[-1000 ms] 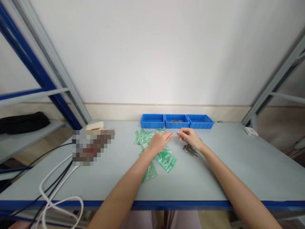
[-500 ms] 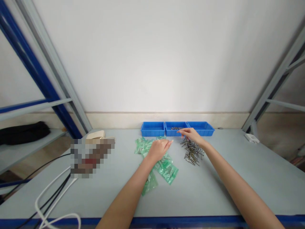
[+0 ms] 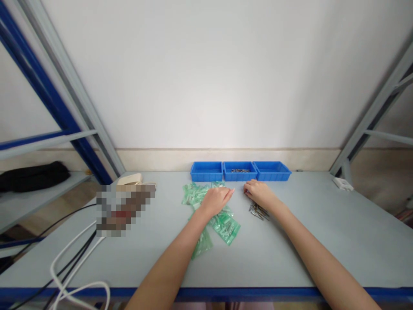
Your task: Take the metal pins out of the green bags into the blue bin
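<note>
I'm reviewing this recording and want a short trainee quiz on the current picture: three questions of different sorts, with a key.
1. How many blue rectangular plastic bins stand in the row?
2. Which bin holds slim metal pieces: A) left, B) middle, C) right?
3. True or false: the bare left hand is over the translucent green plastic bags.

Key: 1. Three. 2. B. 3. True.

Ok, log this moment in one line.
left hand: over green bags | right hand: at metal pieces | middle blue bin: more pieces inside
</note>
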`<state>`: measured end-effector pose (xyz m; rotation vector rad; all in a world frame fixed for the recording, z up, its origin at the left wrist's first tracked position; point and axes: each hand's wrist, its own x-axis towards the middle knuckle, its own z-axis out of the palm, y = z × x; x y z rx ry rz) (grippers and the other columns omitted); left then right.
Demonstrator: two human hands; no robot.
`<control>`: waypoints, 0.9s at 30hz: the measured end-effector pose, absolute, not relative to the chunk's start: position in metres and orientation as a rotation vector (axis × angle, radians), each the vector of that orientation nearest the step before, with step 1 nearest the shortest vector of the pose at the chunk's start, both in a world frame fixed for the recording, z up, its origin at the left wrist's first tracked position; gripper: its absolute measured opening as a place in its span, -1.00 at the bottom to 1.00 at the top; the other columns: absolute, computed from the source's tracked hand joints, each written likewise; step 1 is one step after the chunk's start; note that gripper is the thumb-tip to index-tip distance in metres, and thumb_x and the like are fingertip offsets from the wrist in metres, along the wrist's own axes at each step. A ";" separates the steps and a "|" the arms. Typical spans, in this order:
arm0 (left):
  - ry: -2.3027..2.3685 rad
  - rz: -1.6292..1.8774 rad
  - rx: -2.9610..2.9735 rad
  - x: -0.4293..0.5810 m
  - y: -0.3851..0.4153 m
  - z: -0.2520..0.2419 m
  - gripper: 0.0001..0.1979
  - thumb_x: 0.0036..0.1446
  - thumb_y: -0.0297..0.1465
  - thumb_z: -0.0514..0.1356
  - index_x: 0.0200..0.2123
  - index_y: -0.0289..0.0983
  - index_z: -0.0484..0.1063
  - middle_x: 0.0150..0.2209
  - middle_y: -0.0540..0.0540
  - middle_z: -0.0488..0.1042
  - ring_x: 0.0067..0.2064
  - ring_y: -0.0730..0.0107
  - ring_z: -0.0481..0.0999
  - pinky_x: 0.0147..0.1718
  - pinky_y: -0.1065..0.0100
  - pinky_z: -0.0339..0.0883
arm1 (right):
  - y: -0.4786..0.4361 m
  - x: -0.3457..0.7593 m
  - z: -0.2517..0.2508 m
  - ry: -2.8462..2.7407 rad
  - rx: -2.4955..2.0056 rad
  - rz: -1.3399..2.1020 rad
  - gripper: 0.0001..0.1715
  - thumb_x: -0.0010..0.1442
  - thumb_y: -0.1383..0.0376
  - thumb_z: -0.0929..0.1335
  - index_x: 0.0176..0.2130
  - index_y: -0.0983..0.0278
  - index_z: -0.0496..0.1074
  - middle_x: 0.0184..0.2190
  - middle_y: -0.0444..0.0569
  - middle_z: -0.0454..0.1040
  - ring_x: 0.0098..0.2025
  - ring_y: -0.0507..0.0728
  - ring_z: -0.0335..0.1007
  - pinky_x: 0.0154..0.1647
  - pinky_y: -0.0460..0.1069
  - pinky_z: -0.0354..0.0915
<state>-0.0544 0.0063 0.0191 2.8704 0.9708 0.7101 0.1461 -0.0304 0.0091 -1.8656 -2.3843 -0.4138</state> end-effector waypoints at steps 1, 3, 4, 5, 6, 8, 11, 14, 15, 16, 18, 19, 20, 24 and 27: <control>0.975 0.703 2.882 -0.054 0.006 0.019 -0.58 0.28 -0.28 -0.12 -0.49 -0.28 0.40 -0.49 -0.05 0.47 -0.42 0.40 0.45 -0.42 0.43 0.16 | -0.032 0.144 0.009 -2.405 -1.866 -0.441 -0.89 0.16 0.44 0.26 -0.31 0.34 0.39 -0.32 0.07 0.43 -0.21 0.17 0.32 -0.29 -0.06 0.16; 0.980 0.693 2.898 -0.053 0.006 0.017 -0.58 0.27 -0.28 -0.12 -0.50 -0.29 0.39 -0.50 -0.05 0.46 -0.42 0.39 0.45 -0.43 0.42 0.15 | -0.034 0.141 0.010 -2.427 -1.886 -0.467 -0.85 0.17 0.47 0.23 -0.30 0.37 0.37 -0.30 0.10 0.42 -0.22 0.18 0.33 -0.31 -0.05 0.18; 0.977 0.691 2.901 -0.053 0.006 0.017 -0.58 0.27 -0.28 -0.12 -0.50 -0.29 0.39 -0.50 -0.06 0.46 -0.43 0.39 0.45 -0.44 0.42 0.15 | -0.035 0.140 0.009 -2.432 -1.898 -0.464 -0.84 0.16 0.49 0.22 -0.29 0.38 0.36 -0.29 0.10 0.42 -0.24 0.17 0.34 -0.33 -0.05 0.18; 0.974 0.693 2.899 -0.053 0.006 0.016 -0.58 0.27 -0.28 -0.12 -0.50 -0.29 0.39 -0.51 -0.06 0.46 -0.43 0.39 0.45 -0.44 0.42 0.15 | -0.036 0.140 0.008 -2.433 -1.907 -0.451 -0.82 0.16 0.51 0.20 -0.27 0.38 0.36 -0.28 0.11 0.42 -0.25 0.17 0.35 -0.33 -0.06 0.18; 0.969 0.696 2.894 -0.053 0.006 0.016 -0.57 0.28 -0.28 -0.12 -0.50 -0.29 0.39 -0.51 -0.06 0.46 -0.43 0.40 0.45 -0.44 0.42 0.15 | -0.036 0.141 0.008 -2.430 -1.911 -0.425 -0.80 0.16 0.52 0.19 -0.26 0.38 0.35 -0.28 0.11 0.42 -0.26 0.16 0.36 -0.34 -0.06 0.19; 0.962 0.702 2.880 -0.053 0.006 0.016 -0.57 0.27 -0.28 -0.12 -0.51 -0.30 0.39 -0.51 -0.07 0.46 -0.43 0.39 0.45 -0.43 0.42 0.16 | -0.036 0.143 0.006 -2.398 -1.879 -0.333 -0.78 0.15 0.54 0.19 -0.23 0.38 0.33 -0.27 0.11 0.42 -0.27 0.14 0.37 -0.32 -0.07 0.20; 0.972 0.695 2.863 -0.054 0.005 0.017 -0.59 0.28 -0.28 -0.13 -0.48 -0.29 0.39 -0.49 -0.07 0.46 -0.41 0.38 0.46 -0.42 0.42 0.18 | -0.033 0.146 0.006 -2.235 -1.663 -0.079 -0.72 0.14 0.52 0.20 -0.13 0.35 0.31 -0.26 0.06 0.43 -0.28 0.10 0.37 -0.28 -0.05 0.24; 0.997 0.706 2.826 -0.054 0.006 0.017 -0.68 0.26 -0.24 -0.09 -0.28 -0.25 0.38 -0.43 -0.03 0.49 -0.37 0.38 0.48 -0.41 0.43 0.20 | -0.029 0.141 0.011 -1.900 -1.350 0.270 -0.79 0.17 0.35 0.26 -0.16 0.30 0.34 -0.32 -0.01 0.45 -0.33 0.08 0.38 -0.29 -0.03 0.30; 1.000 0.712 2.809 -0.054 0.006 0.017 -0.71 0.25 -0.22 -0.07 -0.19 -0.23 0.35 -0.41 -0.02 0.49 -0.37 0.38 0.49 -0.41 0.44 0.21 | -0.028 0.137 0.012 -1.765 -1.267 0.391 -0.81 0.15 0.27 0.28 -0.20 0.30 0.35 -0.36 -0.03 0.45 -0.36 0.08 0.39 -0.32 -0.03 0.32; 0.998 0.713 2.797 -0.053 0.006 0.016 -0.72 0.24 -0.20 -0.05 -0.11 -0.21 0.30 -0.39 0.00 0.50 -0.36 0.38 0.49 -0.41 0.45 0.22 | -0.028 0.133 0.013 -1.639 -1.202 0.504 -0.78 0.12 0.20 0.31 -0.25 0.30 0.35 -0.40 -0.03 0.45 -0.39 0.08 0.40 -0.35 -0.03 0.33; 0.994 0.702 2.793 -0.052 0.007 0.015 -0.70 0.21 -0.20 0.00 -0.05 -0.20 0.25 -0.36 0.00 0.50 -0.35 0.39 0.50 -0.40 0.45 0.23 | -0.027 0.126 0.015 -1.457 -1.126 0.679 -0.69 0.03 0.11 0.37 -0.33 0.29 0.33 -0.45 -0.05 0.45 -0.43 0.08 0.40 -0.40 -0.04 0.33; 0.996 0.694 2.800 -0.052 0.007 0.015 -0.71 0.21 -0.21 0.00 -0.06 -0.20 0.25 -0.35 0.00 0.50 -0.35 0.39 0.50 -0.40 0.45 0.23 | -0.027 0.123 0.015 -1.411 -1.118 0.728 -0.65 -0.01 0.08 0.39 -0.36 0.29 0.32 -0.48 -0.06 0.45 -0.44 0.08 0.40 -0.43 -0.05 0.32; 1.001 0.686 2.810 -0.052 0.007 0.015 -0.74 0.22 -0.23 0.00 -0.08 -0.21 0.26 -0.35 -0.01 0.50 -0.35 0.39 0.50 -0.40 0.46 0.23 | -0.026 0.121 0.014 -1.390 -1.127 0.755 -0.62 -0.05 0.06 0.41 -0.39 0.29 0.31 -0.50 -0.07 0.44 -0.46 0.07 0.38 -0.47 -0.07 0.29; 1.030 0.707 2.839 -0.052 0.007 0.015 -0.78 0.26 -0.31 -0.07 -0.19 -0.23 0.33 -0.39 -0.01 0.50 -0.35 0.41 0.50 -0.41 0.47 0.20 | -0.027 0.121 0.012 -1.414 -1.197 0.704 -0.60 -0.05 0.02 0.40 -0.46 0.29 0.30 -0.58 -0.13 0.39 -0.50 0.03 0.32 -0.52 -0.11 0.19; 1.022 0.762 2.827 -0.053 0.006 0.015 -0.74 0.28 -0.32 -0.11 -0.26 -0.23 0.35 -0.43 -0.01 0.48 -0.38 0.42 0.48 -0.42 0.47 0.19 | -0.030 0.122 0.013 -1.527 -1.201 0.653 -0.64 0.08 0.04 0.33 -0.46 0.30 0.32 -0.53 -0.10 0.42 -0.51 0.01 0.29 -0.45 -0.09 0.21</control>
